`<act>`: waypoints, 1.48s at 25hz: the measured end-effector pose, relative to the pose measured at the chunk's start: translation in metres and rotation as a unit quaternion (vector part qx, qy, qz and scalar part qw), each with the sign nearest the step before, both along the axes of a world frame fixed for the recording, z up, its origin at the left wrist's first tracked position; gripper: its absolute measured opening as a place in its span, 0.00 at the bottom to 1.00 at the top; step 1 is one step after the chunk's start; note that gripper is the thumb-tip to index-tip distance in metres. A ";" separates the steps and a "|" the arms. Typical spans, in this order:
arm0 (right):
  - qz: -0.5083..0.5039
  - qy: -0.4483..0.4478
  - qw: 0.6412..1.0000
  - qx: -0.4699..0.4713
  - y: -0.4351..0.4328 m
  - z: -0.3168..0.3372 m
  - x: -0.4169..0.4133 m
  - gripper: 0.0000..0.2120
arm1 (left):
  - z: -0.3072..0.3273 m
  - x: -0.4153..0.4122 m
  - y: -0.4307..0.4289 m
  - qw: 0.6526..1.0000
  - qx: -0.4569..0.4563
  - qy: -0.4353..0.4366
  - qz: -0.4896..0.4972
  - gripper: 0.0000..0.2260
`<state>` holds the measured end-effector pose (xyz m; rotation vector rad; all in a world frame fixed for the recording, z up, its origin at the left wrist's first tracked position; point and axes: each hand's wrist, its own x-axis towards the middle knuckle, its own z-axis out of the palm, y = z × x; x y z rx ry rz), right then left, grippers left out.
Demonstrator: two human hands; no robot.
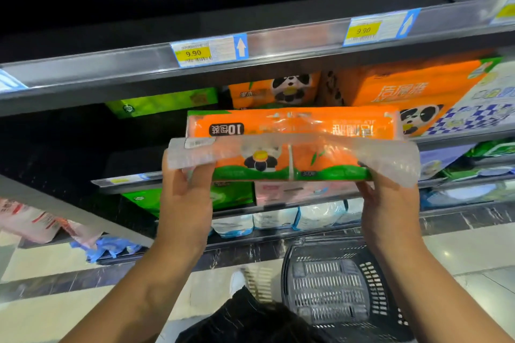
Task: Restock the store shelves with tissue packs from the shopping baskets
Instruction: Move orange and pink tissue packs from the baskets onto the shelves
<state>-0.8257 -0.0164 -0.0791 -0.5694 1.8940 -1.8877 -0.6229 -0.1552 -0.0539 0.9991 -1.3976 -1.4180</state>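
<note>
Left hand [186, 185] and right hand [390, 203] each clasp an end of the tissue pack [292, 147], raised in front of the stocked packs [404, 86]; the right seems to hold mostly loose wrap [397, 160], so it could slip and drop.

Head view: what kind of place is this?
Most likely a supermarket aisle: price tags on the shelf edge, stacked tissue packs, a shopping basket on the floor.
</note>
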 end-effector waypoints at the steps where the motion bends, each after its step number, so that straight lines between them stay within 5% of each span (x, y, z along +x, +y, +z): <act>1: -0.009 0.027 0.999 0.014 0.001 -0.002 0.002 0.21 | -0.006 0.004 0.000 1.000 -0.023 0.007 0.002 0.21; 3: 0.001 0.058 0.996 -0.062 -0.001 -0.002 0.006 0.26 | -0.023 0.010 -0.006 0.999 0.029 0.043 0.012 0.15; 4: -0.009 0.015 0.993 -0.119 -0.005 -0.002 0.005 0.26 | -0.014 0.012 0.002 0.993 0.075 0.053 -0.068 0.14; 6: 0.007 0.007 0.993 -0.116 -0.010 -0.005 0.000 0.29 | -0.035 0.014 -0.005 0.994 -0.029 0.031 -0.098 0.13; 7: 0.025 -0.005 0.993 -0.115 -0.015 -0.005 -0.001 0.26 | -0.037 0.008 -0.005 0.990 0.024 0.066 -0.120 0.14; 9: 0.049 -0.110 0.979 -0.165 -0.022 -0.006 -0.002 0.13 | -0.045 -0.009 -0.012 0.997 -0.037 0.044 -0.043 0.16; 10: 0.034 -0.111 0.976 -0.185 -0.025 -0.014 -0.012 0.14 | -0.045 -0.017 -0.013 0.997 -0.072 0.019 -0.026 0.17; 13: -0.023 -0.013 0.993 -0.112 -0.047 -0.025 -0.025 0.20 | -0.057 -0.028 -0.025 0.995 -0.096 -0.019 -0.020 0.18; 19: 0.010 0.003 0.999 -0.030 -0.076 -0.008 -0.042 0.16 | -0.037 -0.058 -0.052 0.998 -0.021 -0.053 -0.017 0.10; 23: -0.007 -0.038 0.999 -0.038 -0.095 -0.007 -0.049 0.13 | -0.037 -0.065 -0.078 0.990 -0.058 -0.124 -0.032 0.16; 28: 0.024 0.010 0.999 0.022 -0.104 -0.022 -0.046 0.34 | -0.050 -0.071 -0.098 0.990 -0.037 -0.126 -0.057 0.28; 32: 0.016 0.041 0.999 0.027 -0.106 -0.032 -0.052 0.32 | -0.056 -0.073 -0.102 0.972 -0.058 -0.207 -0.090 0.27; 37: 0.047 0.189 0.963 0.185 -0.110 -0.058 -0.046 0.27 | -0.060 -0.078 -0.117 0.962 -0.027 -0.251 -0.101 0.38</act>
